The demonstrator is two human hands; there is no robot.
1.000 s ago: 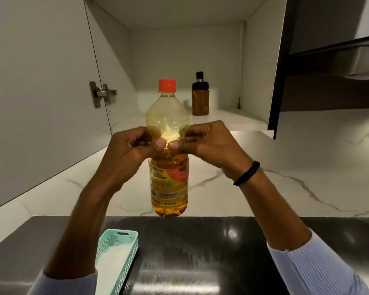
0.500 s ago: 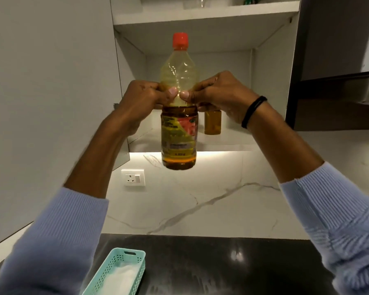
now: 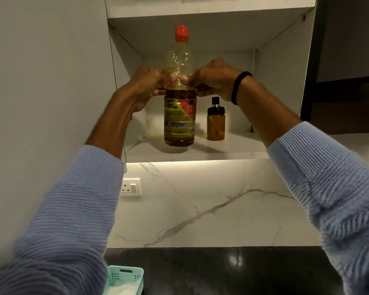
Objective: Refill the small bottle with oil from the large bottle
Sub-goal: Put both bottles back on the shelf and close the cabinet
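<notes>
The large bottle is clear plastic with a red cap, a yellow and red label and amber oil up to about mid height. It is upright, its base at or just above the lower cabinet shelf. My left hand and my right hand grip its shoulder from either side, thumbs meeting in front. The small bottle, amber with a black cap, stands on the same shelf just to the right, apart from the large bottle.
The open cabinet door fills the left. An upper shelf sits overhead. Below are a marble backsplash with a wall socket, a black countertop and a teal basket with something white in it.
Both hands carried the large bottle up from over the countertop and forward into the cabinet, down to the lower shelf beside the small bottle. The view tilted upward.
</notes>
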